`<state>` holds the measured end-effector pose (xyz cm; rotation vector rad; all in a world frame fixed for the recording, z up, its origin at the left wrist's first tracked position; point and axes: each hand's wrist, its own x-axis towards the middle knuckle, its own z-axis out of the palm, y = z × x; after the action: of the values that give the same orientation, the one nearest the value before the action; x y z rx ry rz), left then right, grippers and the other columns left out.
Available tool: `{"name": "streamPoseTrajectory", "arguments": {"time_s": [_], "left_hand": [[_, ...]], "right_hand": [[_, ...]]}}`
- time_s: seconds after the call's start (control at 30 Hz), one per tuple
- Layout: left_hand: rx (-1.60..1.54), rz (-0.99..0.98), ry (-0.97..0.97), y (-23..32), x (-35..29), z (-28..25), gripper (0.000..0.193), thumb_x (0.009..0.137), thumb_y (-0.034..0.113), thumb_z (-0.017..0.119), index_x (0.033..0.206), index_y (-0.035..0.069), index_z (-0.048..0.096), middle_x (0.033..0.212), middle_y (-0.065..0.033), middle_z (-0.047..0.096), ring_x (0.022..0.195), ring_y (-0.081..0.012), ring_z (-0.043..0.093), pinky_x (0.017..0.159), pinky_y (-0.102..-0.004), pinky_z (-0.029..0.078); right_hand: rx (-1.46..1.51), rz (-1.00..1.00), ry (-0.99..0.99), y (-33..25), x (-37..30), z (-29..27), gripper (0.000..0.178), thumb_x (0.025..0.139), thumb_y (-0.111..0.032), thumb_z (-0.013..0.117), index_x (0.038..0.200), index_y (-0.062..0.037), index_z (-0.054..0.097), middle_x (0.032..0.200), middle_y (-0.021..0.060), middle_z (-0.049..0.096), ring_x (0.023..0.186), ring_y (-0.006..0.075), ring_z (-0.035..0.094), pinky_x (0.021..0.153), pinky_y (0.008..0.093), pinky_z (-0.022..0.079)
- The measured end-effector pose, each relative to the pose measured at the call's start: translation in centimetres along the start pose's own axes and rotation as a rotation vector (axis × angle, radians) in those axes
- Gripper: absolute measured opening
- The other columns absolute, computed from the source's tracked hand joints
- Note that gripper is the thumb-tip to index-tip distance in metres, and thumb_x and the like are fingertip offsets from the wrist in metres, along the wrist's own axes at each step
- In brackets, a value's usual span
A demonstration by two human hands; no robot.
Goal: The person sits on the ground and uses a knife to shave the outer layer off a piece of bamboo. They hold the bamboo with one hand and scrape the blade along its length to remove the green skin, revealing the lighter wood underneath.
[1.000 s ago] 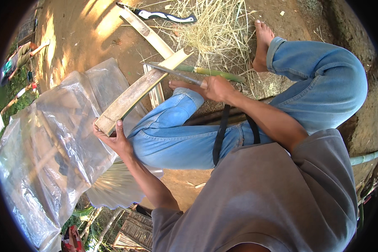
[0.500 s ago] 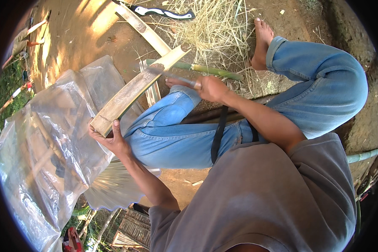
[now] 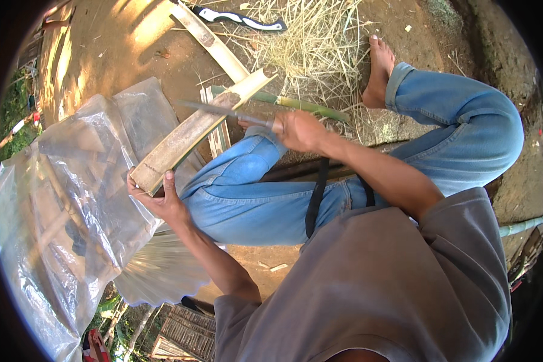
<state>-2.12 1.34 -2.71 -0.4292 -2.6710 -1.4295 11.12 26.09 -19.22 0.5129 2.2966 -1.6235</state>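
A split half of a bamboo stem [image 3: 184, 137] slants up and to the right in front of me, its hollow inner face upward. My left hand [image 3: 160, 196] grips its near lower end, thumb on one edge and fingers under the other. With my right hand [image 3: 301, 130] I hold a knife [image 3: 226, 111] by its handle. The long, blurred blade lies across the upper part of the bamboo; whether it touches the surface I cannot tell. The far end of the stem is cut to a pale, curved edge.
Another split bamboo piece [image 3: 214, 45] lies beyond, near a folding saw with a black and white handle [image 3: 241, 19]. Fibre shavings [image 3: 311, 51] are heaped on the ground beside a green bamboo stick [image 3: 311, 107]. Clear plastic sheeting [image 3: 66, 199] covers poles at left.
The knife in my right hand has swung down and toward me along the bamboo, its blade now more level. My left hand keeps its grip at the lower end.
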Motion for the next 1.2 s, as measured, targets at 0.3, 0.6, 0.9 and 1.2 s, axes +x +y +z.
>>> {"name": "streamPoseTrajectory", "arguments": {"time_s": [0.3,0.6,0.9,1.2], "left_hand": [[0.01,-0.012,0.016,-0.1,0.0,0.0,0.077,0.081,0.005,0.079,0.144,0.002,0.034,0.134,-0.0126,0.044,0.121,-0.0226,0.047,0.104,-0.0355,0.042],[0.128,0.033,0.008,-0.5,0.5,-0.1,0.075,0.086,0.008,0.075,0.146,0.001,0.03,0.138,-0.0186,0.041,0.123,-0.0289,0.049,0.097,-0.0451,0.055],[0.05,-0.036,0.016,-0.5,0.8,0.0,0.076,0.087,0.009,0.074,0.147,0.001,0.029,0.139,-0.0184,0.04,0.123,-0.03,0.049,0.097,-0.0468,0.055],[0.085,-0.014,-0.004,0.1,0.9,-0.1,0.078,0.086,0.009,0.075,0.147,0.001,0.028,0.139,-0.018,0.04,0.125,-0.0296,0.048,0.096,-0.0453,0.055]], "right_hand": [[-0.061,0.019,0.006,1.9,0.6,1.3,0.019,0.08,-0.012,0.063,0.094,-0.0002,0.069,0.077,0.0262,0.069,0.069,0.0369,0.07,0.071,0.0474,0.057],[0.004,0.083,-0.105,3.7,2.3,-0.3,0.024,0.087,-0.017,0.057,0.099,0.0005,0.068,0.08,0.0259,0.069,0.074,0.0376,0.07,0.068,0.047,0.055],[-0.069,0.138,-0.056,7.8,3.5,0.7,0.027,0.085,-0.02,0.058,0.097,0.0031,0.067,0.08,0.0266,0.068,0.075,0.0384,0.069,0.07,0.0451,0.055],[-0.07,0.171,-0.021,11.0,2.8,1.4,0.037,0.097,-0.032,0.046,0.103,-0.0023,0.068,0.089,0.0271,0.069,0.088,0.0433,0.067,0.081,0.0487,0.054]]}}
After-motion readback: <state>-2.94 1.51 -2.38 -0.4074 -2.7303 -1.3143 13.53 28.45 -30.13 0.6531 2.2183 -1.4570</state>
